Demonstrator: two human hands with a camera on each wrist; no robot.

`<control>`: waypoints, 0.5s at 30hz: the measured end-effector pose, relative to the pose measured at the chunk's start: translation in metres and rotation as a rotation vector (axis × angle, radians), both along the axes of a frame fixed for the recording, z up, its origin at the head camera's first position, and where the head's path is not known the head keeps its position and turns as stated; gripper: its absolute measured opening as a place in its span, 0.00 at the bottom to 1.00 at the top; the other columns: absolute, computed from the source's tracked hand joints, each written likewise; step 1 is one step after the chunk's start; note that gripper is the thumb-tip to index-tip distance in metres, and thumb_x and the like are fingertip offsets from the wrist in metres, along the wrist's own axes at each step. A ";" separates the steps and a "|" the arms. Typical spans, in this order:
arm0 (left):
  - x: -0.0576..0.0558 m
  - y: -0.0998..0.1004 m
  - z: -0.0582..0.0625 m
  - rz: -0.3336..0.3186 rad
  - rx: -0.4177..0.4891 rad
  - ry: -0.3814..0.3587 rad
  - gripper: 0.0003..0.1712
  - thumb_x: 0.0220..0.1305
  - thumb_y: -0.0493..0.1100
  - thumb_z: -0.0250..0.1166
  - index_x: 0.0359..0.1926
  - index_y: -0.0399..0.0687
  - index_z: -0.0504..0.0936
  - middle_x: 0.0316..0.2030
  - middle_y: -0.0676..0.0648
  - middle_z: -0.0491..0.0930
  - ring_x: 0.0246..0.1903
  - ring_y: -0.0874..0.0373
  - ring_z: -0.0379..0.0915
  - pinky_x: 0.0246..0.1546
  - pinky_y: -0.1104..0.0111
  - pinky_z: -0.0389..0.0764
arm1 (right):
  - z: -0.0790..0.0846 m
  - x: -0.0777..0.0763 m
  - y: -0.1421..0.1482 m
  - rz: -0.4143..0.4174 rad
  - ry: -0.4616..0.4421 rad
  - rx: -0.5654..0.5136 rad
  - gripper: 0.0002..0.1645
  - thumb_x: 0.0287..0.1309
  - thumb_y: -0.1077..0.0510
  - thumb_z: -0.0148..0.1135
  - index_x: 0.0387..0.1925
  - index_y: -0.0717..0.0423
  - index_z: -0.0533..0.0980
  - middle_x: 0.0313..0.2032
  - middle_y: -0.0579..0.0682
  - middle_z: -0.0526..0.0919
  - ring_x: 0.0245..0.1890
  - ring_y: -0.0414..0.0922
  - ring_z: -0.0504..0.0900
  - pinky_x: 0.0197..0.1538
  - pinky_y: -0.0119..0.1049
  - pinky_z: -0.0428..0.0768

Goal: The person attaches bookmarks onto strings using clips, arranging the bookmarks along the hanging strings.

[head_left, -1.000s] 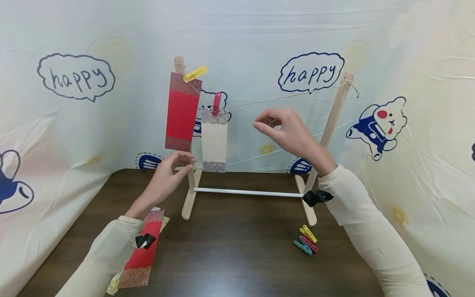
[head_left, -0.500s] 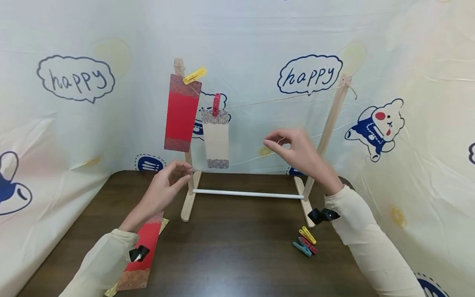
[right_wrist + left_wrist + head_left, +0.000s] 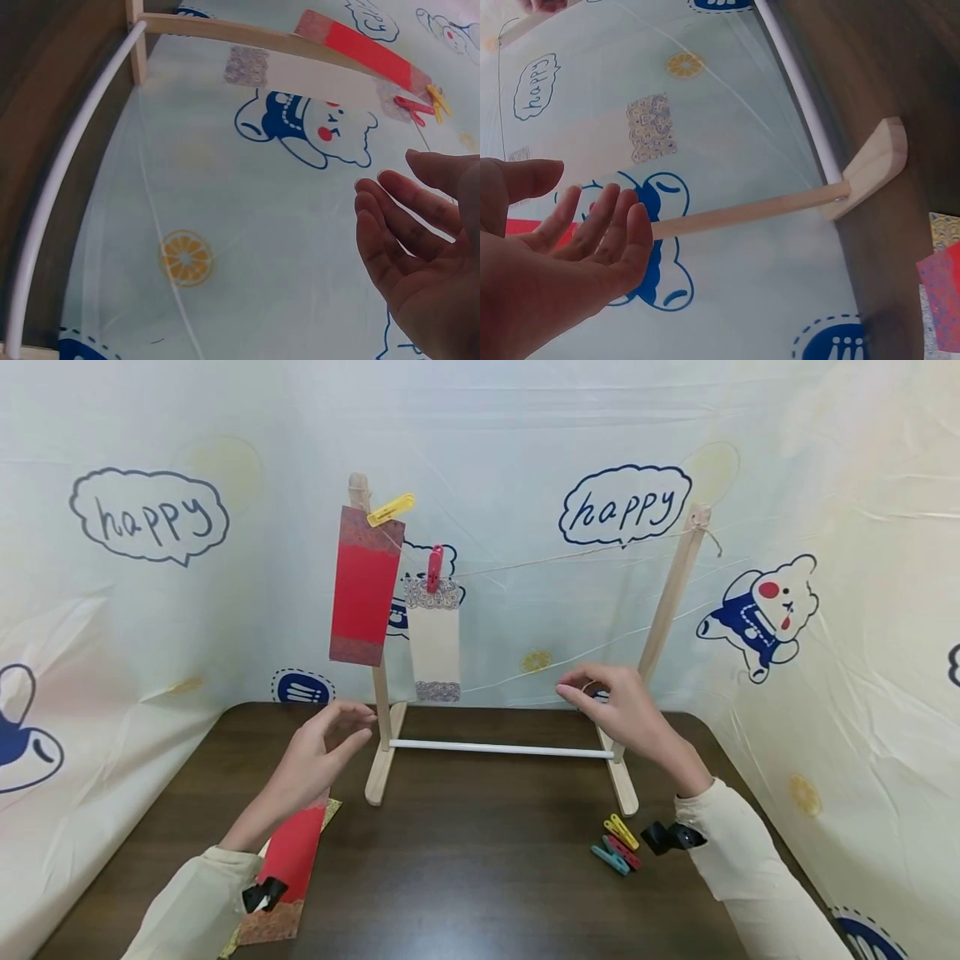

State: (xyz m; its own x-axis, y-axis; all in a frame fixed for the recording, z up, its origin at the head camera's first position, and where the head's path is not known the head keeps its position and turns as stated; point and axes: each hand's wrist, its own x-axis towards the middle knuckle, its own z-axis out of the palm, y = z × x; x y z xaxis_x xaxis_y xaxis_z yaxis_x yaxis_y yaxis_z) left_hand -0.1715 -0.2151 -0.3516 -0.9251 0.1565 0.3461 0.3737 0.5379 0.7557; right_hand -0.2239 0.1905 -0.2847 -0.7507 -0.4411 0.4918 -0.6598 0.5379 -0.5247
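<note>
My left hand [image 3: 311, 764] hovers over the left side of the table, fingers loosely bent, holding nothing. In the right wrist view my right hand [image 3: 420, 240] has relaxed fingers with nothing between them; the head view places it before the stand's right post [image 3: 670, 589]. A red card [image 3: 365, 593] hangs at the left end of a string [image 3: 555, 561] under a yellow clothespin [image 3: 391, 510]. Beside it a white card [image 3: 435, 643] with lacy patterned ends hangs from a red clothespin [image 3: 434, 569]. Another red card [image 3: 288, 860] lies below my left hand, partly covered by the forearm, over a gold-patterned one.
Yellow, red and blue clothespins [image 3: 618, 843] lie together on the dark table [image 3: 465, 860] at the right. A white rod [image 3: 502, 748] joins the wooden stand's feet. Behind stands a pale printed curtain [image 3: 480, 435].
My right hand has come down and a little to the right, away from the string. My left hand has sunk slightly and drifted left. Both clipped cards still hang on the string.
</note>
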 end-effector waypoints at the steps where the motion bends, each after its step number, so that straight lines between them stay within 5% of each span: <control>1: 0.001 -0.001 -0.001 0.006 -0.003 0.006 0.18 0.71 0.43 0.62 0.59 0.46 0.74 0.54 0.45 0.79 0.55 0.52 0.74 0.51 0.77 0.73 | -0.002 0.001 0.002 -0.007 -0.004 0.005 0.09 0.67 0.55 0.63 0.43 0.54 0.84 0.39 0.46 0.88 0.36 0.42 0.84 0.38 0.34 0.81; 15: 0.018 -0.011 -0.014 0.052 0.009 0.059 0.14 0.72 0.41 0.61 0.56 0.48 0.76 0.51 0.49 0.80 0.49 0.63 0.75 0.45 0.81 0.75 | -0.034 0.024 0.028 -0.118 -0.072 0.029 0.10 0.67 0.50 0.64 0.42 0.50 0.84 0.37 0.41 0.86 0.33 0.40 0.79 0.34 0.34 0.78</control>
State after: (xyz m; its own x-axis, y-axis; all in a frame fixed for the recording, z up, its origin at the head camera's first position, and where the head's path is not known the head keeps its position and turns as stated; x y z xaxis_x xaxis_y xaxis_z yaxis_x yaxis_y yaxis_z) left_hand -0.1530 -0.2262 -0.3655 -0.9098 0.1056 0.4015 0.3896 0.5513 0.7378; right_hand -0.1995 0.2188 -0.3192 -0.8309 -0.3610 0.4235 -0.5526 0.6247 -0.5517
